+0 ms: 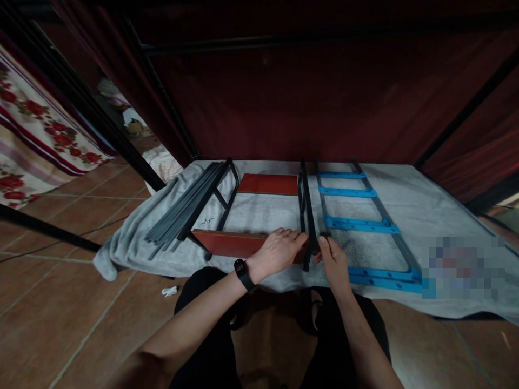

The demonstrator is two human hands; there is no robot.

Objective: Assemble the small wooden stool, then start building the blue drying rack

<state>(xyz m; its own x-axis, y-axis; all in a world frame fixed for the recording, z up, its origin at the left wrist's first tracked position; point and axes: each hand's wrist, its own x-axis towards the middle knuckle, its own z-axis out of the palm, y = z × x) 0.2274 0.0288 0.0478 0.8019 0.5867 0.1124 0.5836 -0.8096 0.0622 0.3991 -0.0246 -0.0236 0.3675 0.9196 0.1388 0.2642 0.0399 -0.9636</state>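
Note:
A black metal frame (307,208) lies on a grey towel (425,205) on the floor, with two red-brown boards between its side rails: a near board (227,242) and a far board (268,184). My left hand (279,249) is closed over the right end of the near board, where it meets the black rail. My right hand (333,260) pinches something small at the near end of that rail; what it holds is too small to name. A black watch sits on my left wrist.
A grey ladder-like frame with blue rungs (357,223) lies right of the black frame. A bundle of grey rods (182,208) rests on the towel's left part. A small white scrap (169,291) lies on the brown tiles. Dark red curtain and black poles stand behind.

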